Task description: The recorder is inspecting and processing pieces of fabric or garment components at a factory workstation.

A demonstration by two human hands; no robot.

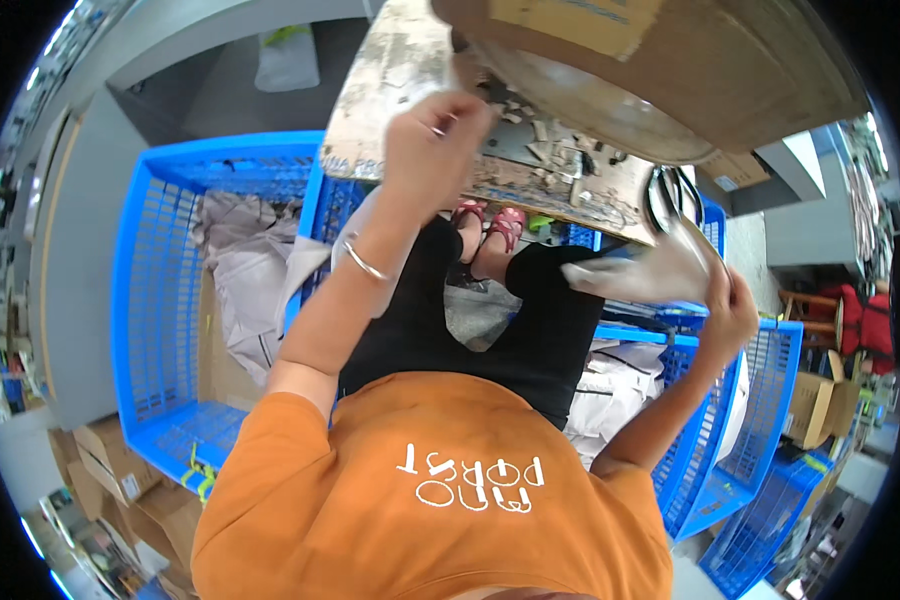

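Observation:
My left hand (432,150) is raised over the near left part of the worn work table (395,75), fingers curled together; whether they pinch something I cannot make out. A silver bangle (365,260) circles that wrist. My right hand (732,312) is out to the right, closed on the end of a pale grey cloth piece (655,275), which is blurred and stretches left above my knee. Beyond it, scissors (662,200) with black handles are at the table's right edge. Small scraps (545,150) litter the tabletop.
A large cardboard box (710,70) covers the table's far right. To my left stands a blue plastic crate (130,300) holding pale grey cloth pieces (245,270). More blue crates (755,430) are at my right, one holding white cloth (610,395). Cardboard cartons (115,460) lie behind on the left.

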